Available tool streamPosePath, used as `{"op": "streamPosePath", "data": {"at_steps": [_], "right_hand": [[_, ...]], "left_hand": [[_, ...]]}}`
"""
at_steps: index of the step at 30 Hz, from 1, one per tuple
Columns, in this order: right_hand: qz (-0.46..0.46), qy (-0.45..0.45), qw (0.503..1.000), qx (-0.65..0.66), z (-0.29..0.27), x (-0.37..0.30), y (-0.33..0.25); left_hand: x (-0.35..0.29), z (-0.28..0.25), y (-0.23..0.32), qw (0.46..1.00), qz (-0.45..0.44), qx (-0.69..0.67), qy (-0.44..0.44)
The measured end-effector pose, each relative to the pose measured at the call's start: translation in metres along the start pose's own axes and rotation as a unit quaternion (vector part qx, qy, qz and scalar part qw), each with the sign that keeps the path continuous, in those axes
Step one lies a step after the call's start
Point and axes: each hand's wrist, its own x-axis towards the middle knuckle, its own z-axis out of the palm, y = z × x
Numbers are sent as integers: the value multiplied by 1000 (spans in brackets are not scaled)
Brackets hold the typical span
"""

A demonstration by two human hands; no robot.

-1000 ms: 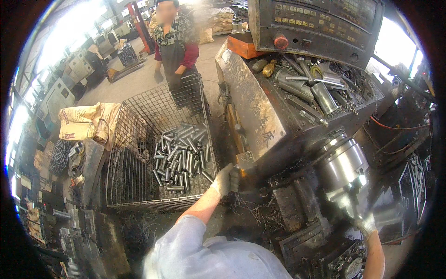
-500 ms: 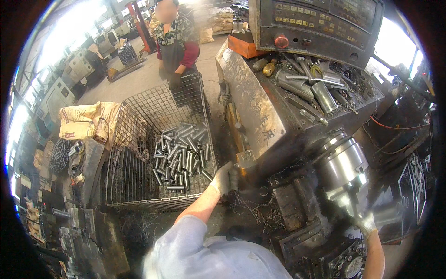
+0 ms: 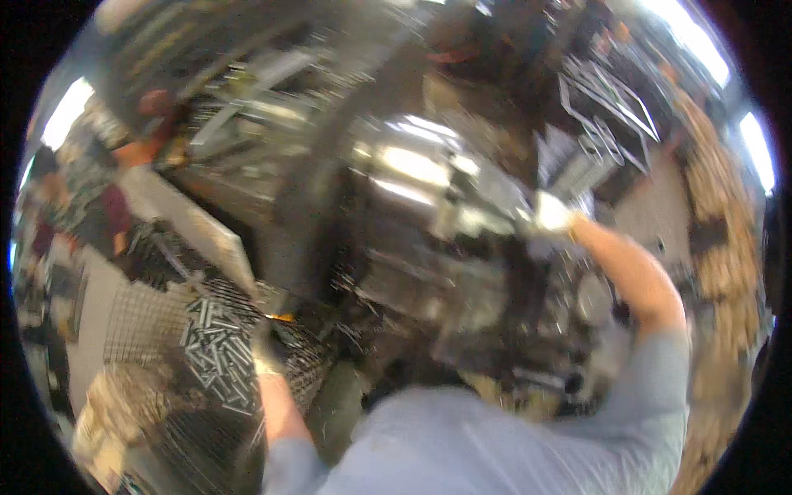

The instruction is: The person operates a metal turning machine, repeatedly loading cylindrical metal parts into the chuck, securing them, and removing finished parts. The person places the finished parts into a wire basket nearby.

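Note:
My right hand (image 3: 553, 214), in a white glove, is at the bright metal piece (image 3: 495, 191) that juts from the shiny round chuck (image 3: 412, 165) of the lathe. Its fingers seem closed there, but blur hides what they grip. My left hand (image 3: 265, 351), gloved as well, is low at the left, beside the corner of the machine with a small yellow patch (image 3: 280, 317). Motion smears its fingers. Just left of that hand, many short metal tubes (image 3: 216, 351) lie piled in a wire basket (image 3: 136, 318).
A tray of metal bars and tools (image 3: 256, 115) lies beyond the chuck at the upper left. Another person (image 3: 91, 194) stands at the far left. Hooks on a metal frame (image 3: 610, 107) are at the upper right; brown stacked sacks (image 3: 714, 223) line the right side.
My view has swung to the right, so the chuck now sits mid-picture and the basket has shifted to the lower left. My right hand remains by the chuck, my left by the machine corner.

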Motion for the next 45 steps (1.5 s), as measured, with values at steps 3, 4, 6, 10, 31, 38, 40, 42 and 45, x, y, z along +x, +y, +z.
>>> {"op": "streamPosePath", "data": {"at_steps": [3,4,6,10,31,38,40,42,45], "right_hand": [[39,-75,989,117,-10,-13,-16],[60,-90,989,100,-11,-16,-19],[58,-71,993,72,-16,-20,-23],[53,-52,993,-96,-42,-45,-45],[187,563,785,180,46,-384,-88],[207,541,773,259,67,-417,-83],[221,525,789,230,71,-419,-87],[211,533,785,235,74,-419,-93],[206,524,787,252,80,-421,-104]], "left_hand": [[-6,-8,-8,999,15,4,38],[-9,-7,-13,999,-10,2,53],[-9,-6,-21,998,11,20,57],[-7,-13,-26,999,-19,7,44],[-132,260,156,469,687,543,-118],[-178,275,300,355,810,403,236],[-141,280,268,448,753,473,90],[-85,298,233,533,655,535,-32],[1,334,237,469,563,680,-18]]}}
